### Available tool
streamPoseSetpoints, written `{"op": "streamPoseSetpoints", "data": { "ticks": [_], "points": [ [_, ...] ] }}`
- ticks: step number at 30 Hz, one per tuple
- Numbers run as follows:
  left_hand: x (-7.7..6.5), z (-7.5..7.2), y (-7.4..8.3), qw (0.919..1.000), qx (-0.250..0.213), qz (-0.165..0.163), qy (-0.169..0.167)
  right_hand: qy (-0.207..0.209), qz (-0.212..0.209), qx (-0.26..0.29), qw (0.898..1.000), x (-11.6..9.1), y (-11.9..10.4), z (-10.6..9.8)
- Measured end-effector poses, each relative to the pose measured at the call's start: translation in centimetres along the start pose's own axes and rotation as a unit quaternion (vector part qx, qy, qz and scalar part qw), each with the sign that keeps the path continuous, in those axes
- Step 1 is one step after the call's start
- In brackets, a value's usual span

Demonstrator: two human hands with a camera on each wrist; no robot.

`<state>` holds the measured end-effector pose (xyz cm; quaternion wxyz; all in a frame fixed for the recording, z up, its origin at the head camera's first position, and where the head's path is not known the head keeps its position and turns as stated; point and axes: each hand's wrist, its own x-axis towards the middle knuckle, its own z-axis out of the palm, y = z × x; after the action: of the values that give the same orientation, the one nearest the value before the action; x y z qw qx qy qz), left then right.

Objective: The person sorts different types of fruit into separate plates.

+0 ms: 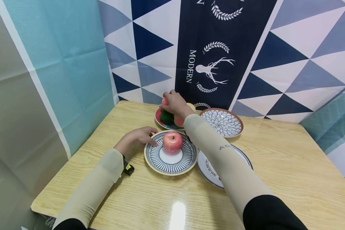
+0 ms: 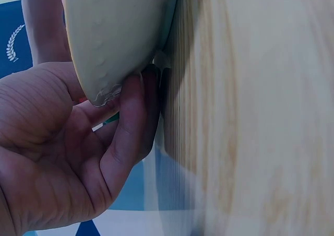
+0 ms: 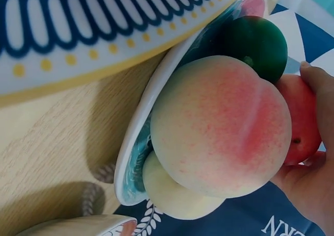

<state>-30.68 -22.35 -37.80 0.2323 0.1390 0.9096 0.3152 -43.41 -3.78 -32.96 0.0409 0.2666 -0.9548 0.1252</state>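
Observation:
My left hand (image 1: 140, 135) grips the left rim of a blue-striped plate (image 1: 171, 168), thumb over the edge and fingers underneath. On that plate sits a pink-red apple (image 1: 172, 142). Behind it, my right hand (image 1: 176, 103) holds a round red fruit (image 3: 301, 118) above a fruit-filled plate (image 3: 136, 142). This plate carries a large peach (image 3: 224, 126), a dark green fruit (image 3: 261, 45) and a pale yellow fruit (image 3: 180, 191). The right hand and forearm partly cover the fruit plate in the head view.
A brown-rimmed plate with a petal pattern (image 1: 222, 123) lies at the back right. In front of it, a white plate with dark rim lines (image 1: 211, 175) is partly hidden by my right forearm. A patterned cloth (image 1: 207, 64) hangs behind the wooden table (image 1: 287, 159).

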Motion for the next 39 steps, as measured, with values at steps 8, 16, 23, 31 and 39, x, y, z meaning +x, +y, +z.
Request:
{"op": "streamPoseSetpoints", "data": {
  "ticks": [8,16,23,31,39],
  "points": [
    [0.0,-0.1,0.0,1.0,0.005,-0.001,-0.001,-0.002,0.002,0.005,1.0,0.1,-0.2,-0.1],
    [0.0,0.1,0.0,1.0,0.002,0.001,-0.002,0.007,-0.001,0.005,1.0,-0.4,0.1,-0.2],
    [-0.2,0.1,0.1,1.0,-0.002,0.003,0.003,0.021,-0.008,0.005,1.0,-0.7,0.5,-0.8],
    [-0.1,0.0,0.1,1.0,-0.006,0.005,-0.001,0.03,-0.023,0.018,0.999,-1.0,0.7,-1.6],
    [-0.3,0.1,0.2,0.9999,-0.016,0.003,-0.002,0.049,-0.055,0.039,0.996,-1.6,0.2,-2.2]
  ]
}}
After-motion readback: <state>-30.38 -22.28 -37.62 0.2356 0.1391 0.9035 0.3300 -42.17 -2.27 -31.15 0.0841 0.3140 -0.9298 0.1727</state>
